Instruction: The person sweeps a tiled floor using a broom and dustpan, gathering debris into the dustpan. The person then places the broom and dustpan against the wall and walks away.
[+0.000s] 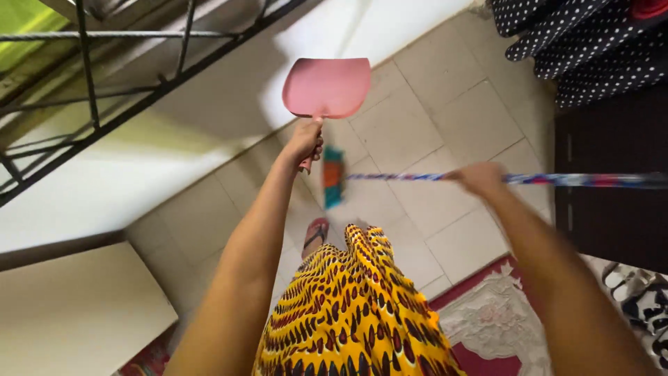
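Pale square-tiled floor fills middle, red patterned rug at lower right. Long broom with striped blue-red-white stick and teal head stretches across floor; right hand clenched around stick. Flat pink plastic dustpan held above tiles, left hand gripping its handle. Sandalled foot below broom head.

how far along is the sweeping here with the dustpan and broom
Done: the pale tiled floor shows no visible dirt. In hand: the left hand grips the pink dustpan, lifted; the right hand holds the broom by its striped handle. Left: the dustpan's contents are hidden.
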